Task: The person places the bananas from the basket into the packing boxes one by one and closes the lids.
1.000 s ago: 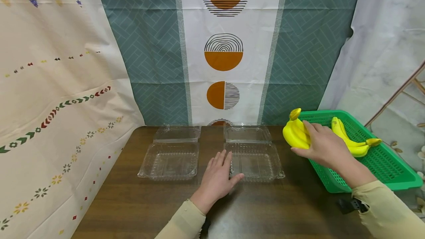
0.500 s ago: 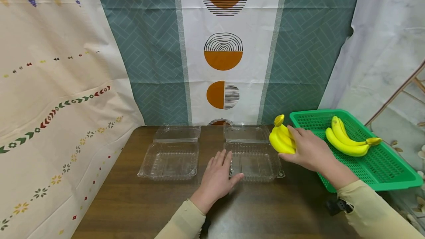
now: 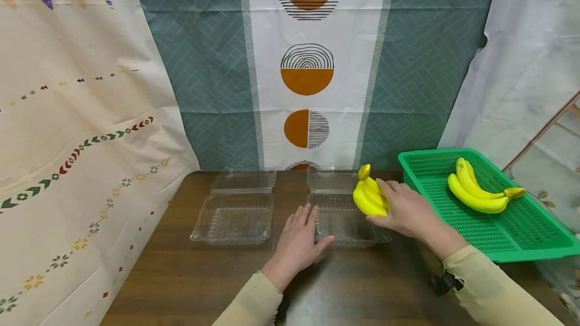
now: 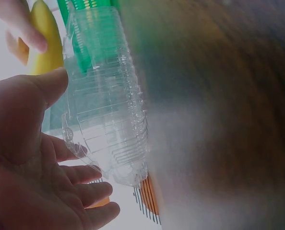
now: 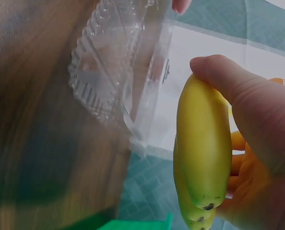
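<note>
My right hand grips a small bunch of bananas, stem up, over the right part of the right-hand clear plastic clamshell container. In the right wrist view the thumb lies on the outer banana and the other fingers curl behind the bunch. My left hand has its fingers stretched out at the left side of that same container, thumb spread at its front edge. From the left wrist view, the fingers lie right at the container's wall.
A second clear clamshell container stands on the left of the wooden table, lid folded back. At the right is a green plastic basket with another bunch of bananas in it. Fabric curtains hang behind the table.
My right hand has carried the bunch of bananas leftward and slightly down, from the basket's edge to over the right-hand container. The left hand has stayed in place.
</note>
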### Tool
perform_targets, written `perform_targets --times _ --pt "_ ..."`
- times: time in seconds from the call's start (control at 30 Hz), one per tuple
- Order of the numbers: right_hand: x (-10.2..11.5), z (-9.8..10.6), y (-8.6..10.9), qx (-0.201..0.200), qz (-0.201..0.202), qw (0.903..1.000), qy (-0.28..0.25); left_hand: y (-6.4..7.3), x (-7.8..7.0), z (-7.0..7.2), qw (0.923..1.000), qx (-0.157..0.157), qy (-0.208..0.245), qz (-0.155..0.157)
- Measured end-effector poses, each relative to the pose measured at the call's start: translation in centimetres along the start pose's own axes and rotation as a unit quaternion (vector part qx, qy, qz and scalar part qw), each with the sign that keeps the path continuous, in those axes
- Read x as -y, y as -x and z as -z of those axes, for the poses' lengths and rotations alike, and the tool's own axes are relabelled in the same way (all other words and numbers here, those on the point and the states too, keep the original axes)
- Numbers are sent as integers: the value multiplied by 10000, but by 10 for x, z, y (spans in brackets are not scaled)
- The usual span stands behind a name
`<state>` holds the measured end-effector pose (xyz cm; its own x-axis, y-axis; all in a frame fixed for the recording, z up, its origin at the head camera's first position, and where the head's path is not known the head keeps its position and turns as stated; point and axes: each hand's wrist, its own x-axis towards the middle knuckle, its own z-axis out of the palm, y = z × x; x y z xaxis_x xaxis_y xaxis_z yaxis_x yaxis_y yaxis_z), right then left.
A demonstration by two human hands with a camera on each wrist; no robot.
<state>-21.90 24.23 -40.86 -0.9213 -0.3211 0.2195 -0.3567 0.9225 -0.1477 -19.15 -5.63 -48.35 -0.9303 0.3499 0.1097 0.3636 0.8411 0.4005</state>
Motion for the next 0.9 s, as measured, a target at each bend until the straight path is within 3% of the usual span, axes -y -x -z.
perform_targets --times 0.9 --pt "27 -36 -20 601 -116 9980 -128 -2 1 -3 9999 -81 -26 -109"
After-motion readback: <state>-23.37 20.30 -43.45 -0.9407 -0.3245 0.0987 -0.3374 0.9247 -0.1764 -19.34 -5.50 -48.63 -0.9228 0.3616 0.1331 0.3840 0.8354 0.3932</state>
